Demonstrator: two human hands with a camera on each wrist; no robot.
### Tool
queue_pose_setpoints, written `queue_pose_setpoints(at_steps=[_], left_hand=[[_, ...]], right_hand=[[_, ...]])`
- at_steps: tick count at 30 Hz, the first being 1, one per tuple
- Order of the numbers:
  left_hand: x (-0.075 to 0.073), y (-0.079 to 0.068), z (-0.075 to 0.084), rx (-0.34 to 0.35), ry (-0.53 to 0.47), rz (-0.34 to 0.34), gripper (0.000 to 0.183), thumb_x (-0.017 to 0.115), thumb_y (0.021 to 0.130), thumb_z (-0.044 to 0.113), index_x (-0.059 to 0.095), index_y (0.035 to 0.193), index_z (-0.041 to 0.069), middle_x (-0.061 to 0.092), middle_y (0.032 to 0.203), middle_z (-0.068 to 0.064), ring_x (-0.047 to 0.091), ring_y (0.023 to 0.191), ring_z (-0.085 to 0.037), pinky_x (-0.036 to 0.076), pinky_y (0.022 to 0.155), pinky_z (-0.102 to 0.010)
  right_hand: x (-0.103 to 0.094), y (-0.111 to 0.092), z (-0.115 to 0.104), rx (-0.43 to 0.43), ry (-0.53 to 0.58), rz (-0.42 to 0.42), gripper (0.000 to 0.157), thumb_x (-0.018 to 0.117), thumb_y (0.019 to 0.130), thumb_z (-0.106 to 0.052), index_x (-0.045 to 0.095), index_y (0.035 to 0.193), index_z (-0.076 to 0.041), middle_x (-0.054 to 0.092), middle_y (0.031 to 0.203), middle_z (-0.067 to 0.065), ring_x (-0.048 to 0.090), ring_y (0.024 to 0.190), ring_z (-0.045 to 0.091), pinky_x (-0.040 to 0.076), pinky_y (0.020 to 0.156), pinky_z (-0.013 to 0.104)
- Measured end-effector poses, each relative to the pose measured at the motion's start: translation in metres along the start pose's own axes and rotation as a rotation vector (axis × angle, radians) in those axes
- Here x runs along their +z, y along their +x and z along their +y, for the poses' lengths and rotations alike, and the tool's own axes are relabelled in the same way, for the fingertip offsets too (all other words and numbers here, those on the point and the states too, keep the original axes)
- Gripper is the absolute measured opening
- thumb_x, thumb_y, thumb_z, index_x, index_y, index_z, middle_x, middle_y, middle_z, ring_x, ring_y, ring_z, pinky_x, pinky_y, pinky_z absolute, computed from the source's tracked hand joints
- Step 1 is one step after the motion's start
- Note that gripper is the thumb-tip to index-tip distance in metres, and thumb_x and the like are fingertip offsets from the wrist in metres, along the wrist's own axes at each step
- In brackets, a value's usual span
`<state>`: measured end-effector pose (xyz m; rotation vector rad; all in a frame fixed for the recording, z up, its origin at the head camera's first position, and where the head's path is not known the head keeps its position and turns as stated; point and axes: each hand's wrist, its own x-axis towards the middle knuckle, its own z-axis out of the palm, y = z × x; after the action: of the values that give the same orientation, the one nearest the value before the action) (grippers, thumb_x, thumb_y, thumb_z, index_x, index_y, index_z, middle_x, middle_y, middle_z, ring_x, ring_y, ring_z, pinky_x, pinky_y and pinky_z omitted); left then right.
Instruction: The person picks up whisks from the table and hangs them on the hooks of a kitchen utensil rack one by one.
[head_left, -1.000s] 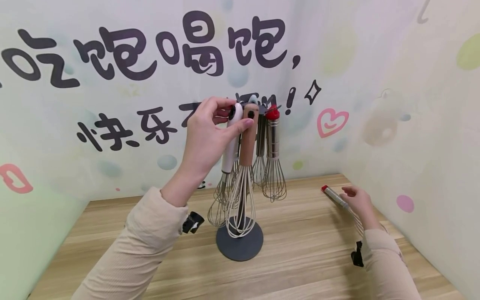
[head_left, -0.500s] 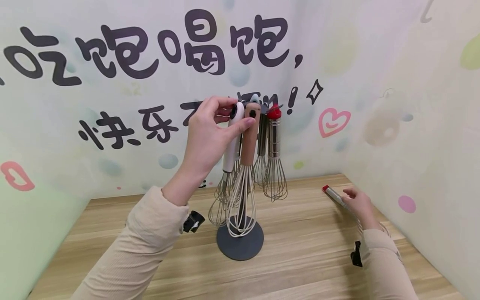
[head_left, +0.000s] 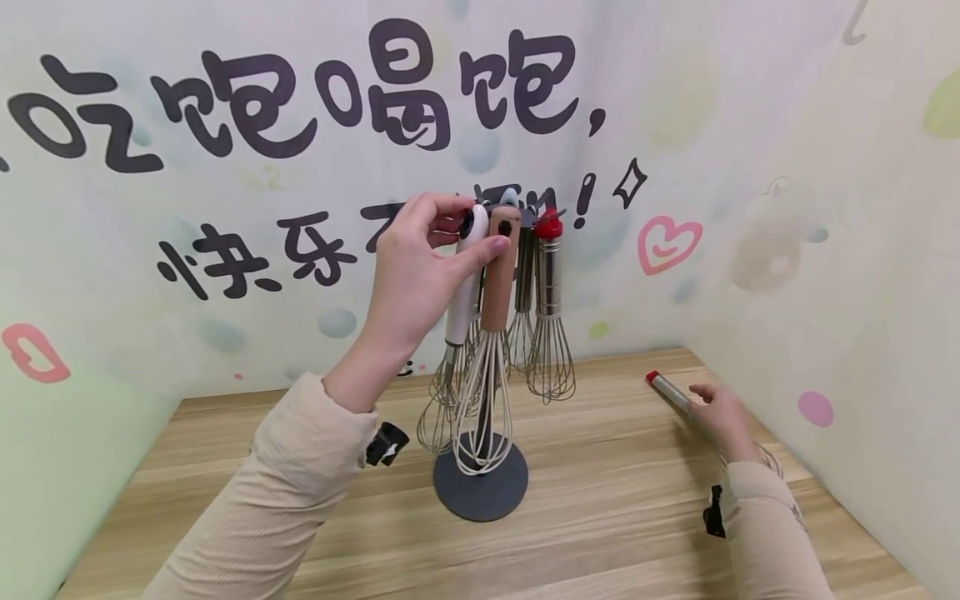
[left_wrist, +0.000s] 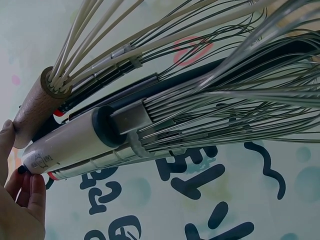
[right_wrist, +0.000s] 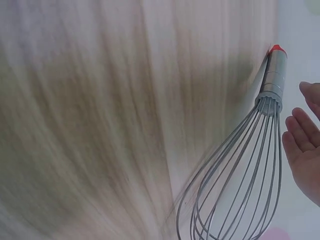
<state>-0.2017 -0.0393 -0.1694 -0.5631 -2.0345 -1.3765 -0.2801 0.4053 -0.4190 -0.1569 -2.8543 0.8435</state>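
Observation:
Several whisks hang from a dark stand (head_left: 481, 483) in the head view. At its top, my left hand (head_left: 420, 275) grips the upper ends of a white-handled whisk (head_left: 461, 304) and a wooden-handled whisk (head_left: 498, 287). The thumb crosses in front onto the wood; the other fingers bend behind the white handle. In the left wrist view, fingertips touch the end of the white handle (left_wrist: 70, 142). My right hand (head_left: 723, 415) is beside a silver whisk with a red tip (head_left: 670, 392), lying on the table. Its fingers are loosely bent, apart from the whisk (right_wrist: 272, 75) in the right wrist view.
A red-topped silver whisk (head_left: 549, 275) hangs on the right side of the stand. The wooden table (head_left: 600, 483) meets a printed wall (head_left: 750, 125) behind and to the right. Black camera mounts (head_left: 714, 512) sit at the wrists.
My right hand has lowered slightly, close alongside the lying whisk. My left hand stays at the top of the stand, and the whisks there keep their places.

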Motion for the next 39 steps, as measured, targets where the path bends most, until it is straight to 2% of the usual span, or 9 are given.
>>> queue_pose_setpoints(at_steps=[5, 15, 20, 24, 33, 39], left_hand=[[0.0, 0.0, -0.001, 0.004, 0.002, 0.001, 0.044, 0.079, 0.078, 0.024, 0.063, 0.114, 0.004, 0.06, 0.11, -0.009, 0.06, 0.098, -0.018, 0.054, 0.082, -0.029], [0.0, 0.0, -0.001, 0.009, 0.011, 0.008, 0.045, 0.079, 0.078, 0.025, 0.063, 0.114, 0.003, 0.061, 0.11, -0.01, 0.061, 0.098, -0.018, 0.055, 0.082, -0.032], [0.0, 0.0, -0.001, 0.007, 0.01, 0.01, 0.045, 0.079, 0.078, 0.024, 0.063, 0.114, 0.003, 0.061, 0.111, -0.009, 0.06, 0.098, -0.018, 0.054, 0.081, -0.031], [0.0, 0.0, -0.002, 0.006, 0.009, 0.008, 0.045, 0.079, 0.078, 0.024, 0.063, 0.114, 0.003, 0.061, 0.111, -0.009, 0.061, 0.098, -0.018, 0.054, 0.081, -0.031], [0.0, 0.0, 0.0, 0.0, 0.001, 0.005, 0.044, 0.079, 0.078, 0.024, 0.063, 0.114, 0.003, 0.06, 0.11, -0.009, 0.06, 0.098, -0.017, 0.054, 0.08, -0.029], [0.0, 0.0, 0.0, -0.005, 0.0, 0.004, 0.044, 0.079, 0.078, 0.023, 0.063, 0.114, 0.003, 0.06, 0.111, -0.009, 0.06, 0.098, -0.017, 0.054, 0.081, -0.029]], right_hand=[[0.004, 0.0, 0.002, -0.012, -0.033, 0.013, 0.042, 0.054, 0.088, -0.009, 0.052, 0.124, 0.012, 0.051, 0.124, 0.04, 0.049, 0.115, 0.054, 0.043, 0.093, 0.06], [0.007, 0.004, 0.005, 0.022, -0.011, -0.031, 0.042, 0.052, 0.091, -0.01, 0.048, 0.126, 0.015, 0.044, 0.127, 0.045, 0.045, 0.116, 0.056, 0.04, 0.095, 0.061], [0.008, 0.005, 0.008, -0.002, -0.04, -0.031, 0.042, 0.056, 0.089, -0.01, 0.051, 0.122, 0.015, 0.053, 0.118, 0.041, 0.054, 0.101, 0.049, 0.046, 0.085, 0.053], [0.009, 0.008, 0.009, -0.009, -0.061, -0.045, 0.043, 0.059, 0.087, -0.009, 0.051, 0.121, 0.015, 0.058, 0.111, 0.037, 0.056, 0.089, 0.04, 0.045, 0.076, 0.045], [0.012, 0.007, 0.011, -0.033, -0.038, -0.026, 0.04, 0.062, 0.085, -0.007, 0.054, 0.114, 0.018, 0.063, 0.105, 0.035, 0.059, 0.097, 0.047, 0.047, 0.081, 0.048], [0.013, 0.007, 0.009, -0.022, -0.064, -0.06, 0.041, 0.067, 0.082, -0.01, 0.058, 0.11, 0.017, 0.065, 0.102, 0.032, 0.061, 0.093, 0.044, 0.048, 0.081, 0.046]])
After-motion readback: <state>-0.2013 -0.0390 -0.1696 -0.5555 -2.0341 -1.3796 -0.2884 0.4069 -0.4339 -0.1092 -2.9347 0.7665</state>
